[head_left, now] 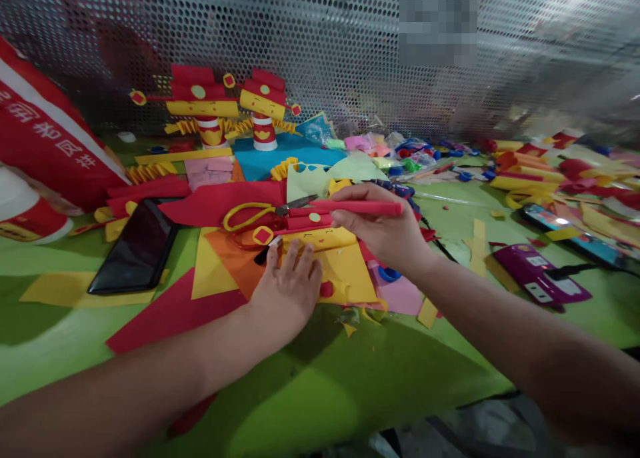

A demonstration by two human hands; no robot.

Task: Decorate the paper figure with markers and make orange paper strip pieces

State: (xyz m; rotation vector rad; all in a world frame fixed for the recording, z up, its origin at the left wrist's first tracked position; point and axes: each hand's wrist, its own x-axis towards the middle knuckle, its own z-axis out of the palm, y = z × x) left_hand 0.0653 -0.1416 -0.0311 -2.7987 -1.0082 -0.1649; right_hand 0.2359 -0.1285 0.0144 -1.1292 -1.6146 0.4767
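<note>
Right hand [377,228] pinches red pen [373,208] | left hand [290,291] spread, empty, on paper [347,271] | cups [265,138] inverted, contents hidden

A black phone [133,251] lies to the left of the left hand [287,285]. Farther left are a red and white cup [30,211] and a big red bag [55,131] with white writing. Well to the right of the right hand [383,235], a purple box [533,271] with a black cord [575,270] sits near another phone [595,245]. Past both hands is a silver wall [320,25] full of little holes.
</note>
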